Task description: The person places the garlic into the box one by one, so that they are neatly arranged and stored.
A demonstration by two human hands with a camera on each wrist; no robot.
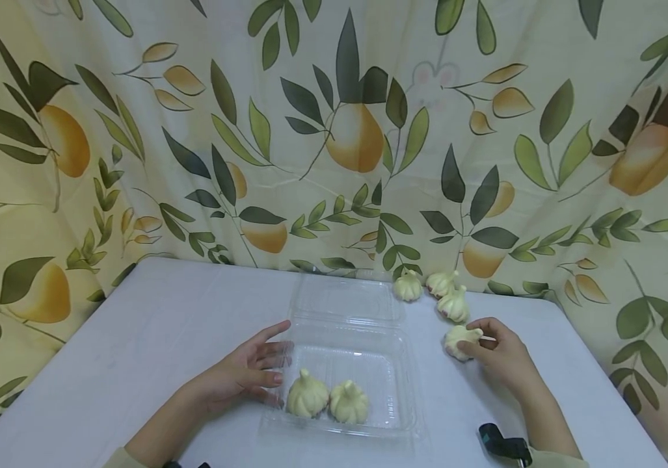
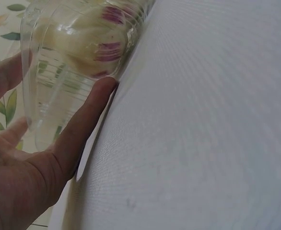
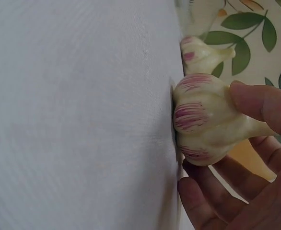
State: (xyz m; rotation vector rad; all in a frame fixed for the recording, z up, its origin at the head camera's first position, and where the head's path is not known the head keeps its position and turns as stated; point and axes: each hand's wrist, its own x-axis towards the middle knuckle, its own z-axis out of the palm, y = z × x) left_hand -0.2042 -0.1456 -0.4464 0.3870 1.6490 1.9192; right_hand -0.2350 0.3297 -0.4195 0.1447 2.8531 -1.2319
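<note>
Pointing stem-first toward right hand: garlic bulb

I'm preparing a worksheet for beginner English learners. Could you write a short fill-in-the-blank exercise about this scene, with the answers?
1. The clear container has ____ garlic bulbs inside it.
2. The right hand grips a garlic bulb, while the ____ hand touches the container.
3. The other bulbs on the table outside the container number ____.
4. The container's lid is ____, not closed.

Missing words: two; left; three; open.
</note>
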